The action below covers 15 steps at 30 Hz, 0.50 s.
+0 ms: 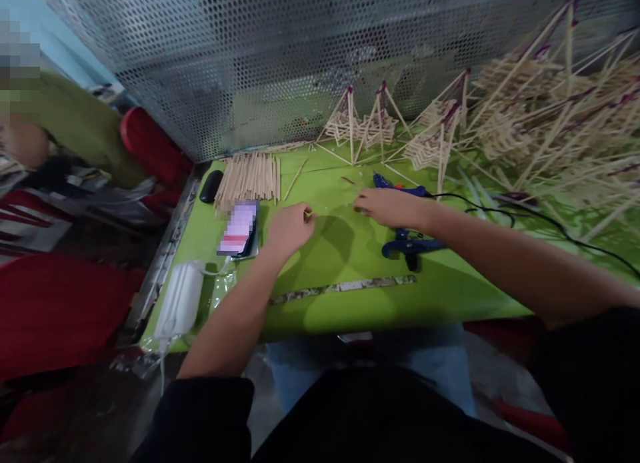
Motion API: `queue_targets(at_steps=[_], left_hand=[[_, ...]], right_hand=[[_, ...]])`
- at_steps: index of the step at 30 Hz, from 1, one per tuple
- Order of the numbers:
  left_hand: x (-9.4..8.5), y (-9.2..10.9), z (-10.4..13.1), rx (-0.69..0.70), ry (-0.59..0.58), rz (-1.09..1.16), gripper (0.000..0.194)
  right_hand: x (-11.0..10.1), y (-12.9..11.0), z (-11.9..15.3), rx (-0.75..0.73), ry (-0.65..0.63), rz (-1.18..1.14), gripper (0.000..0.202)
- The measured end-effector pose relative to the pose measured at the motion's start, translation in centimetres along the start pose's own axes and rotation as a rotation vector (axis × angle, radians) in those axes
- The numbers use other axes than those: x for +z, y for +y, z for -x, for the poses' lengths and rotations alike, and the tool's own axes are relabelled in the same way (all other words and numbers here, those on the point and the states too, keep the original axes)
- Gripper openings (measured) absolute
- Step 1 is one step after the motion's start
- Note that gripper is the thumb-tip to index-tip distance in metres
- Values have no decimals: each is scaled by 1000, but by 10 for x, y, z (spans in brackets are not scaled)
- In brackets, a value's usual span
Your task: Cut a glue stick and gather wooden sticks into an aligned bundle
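My left hand (pixel 291 229) hovers over the green table (pixel 320 309), right of a phone (pixel 240 227), its fingers curled together; what they hold, if anything, is too small to tell. My right hand (pixel 381 205) is beside a blue glue gun (pixel 381 181), partly covering it, with the fingers bent down; whether anything is between them is unclear. A blue tool (pixel 417 247) lies below my right forearm. Behind my left hand lie a bundle of thin wooden sticks (pixel 253 176) and a single stick (pixel 295 179). A narrow patterned strip (pixel 345 287) lies nearer my body.
Stick structures with purple tips (pixel 430 136) crowd the back right. A perforated metal panel (pixel 300 49) stands behind the table. At the left are a black mouse-like object (pixel 212 186), a white power strip (pixel 181 299), red chairs (pixel 155 143) and another person's arm (pixel 25 143).
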<state>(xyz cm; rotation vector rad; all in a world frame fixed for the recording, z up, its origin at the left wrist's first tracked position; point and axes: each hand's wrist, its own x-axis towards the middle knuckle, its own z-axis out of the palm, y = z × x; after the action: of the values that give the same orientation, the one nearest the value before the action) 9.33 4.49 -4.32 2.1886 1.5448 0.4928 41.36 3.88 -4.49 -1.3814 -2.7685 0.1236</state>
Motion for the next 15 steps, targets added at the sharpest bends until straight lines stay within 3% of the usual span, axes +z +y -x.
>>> queue_targets(at_steps=[3,7,9,12,15], left_hand=[[0,-9,-7,-54,10,-57,21],[-1,-14,-14,-106,35,-127,27],[-2,-15,-14,-110,60,-173,28],[-2,-15,-10,-76,70,-236,38],[1,-13,-5,-52,55,-280,40]], right_hand=[[-2,11,-24,-38,-114,-16,27],[-24,8,-67,-133,-32,-8,35],[-37,5,-107,-182,27,-26,36],[-53,4,-178,-74,134,-5,42],[-55,4,-232,-23,179,91,49]])
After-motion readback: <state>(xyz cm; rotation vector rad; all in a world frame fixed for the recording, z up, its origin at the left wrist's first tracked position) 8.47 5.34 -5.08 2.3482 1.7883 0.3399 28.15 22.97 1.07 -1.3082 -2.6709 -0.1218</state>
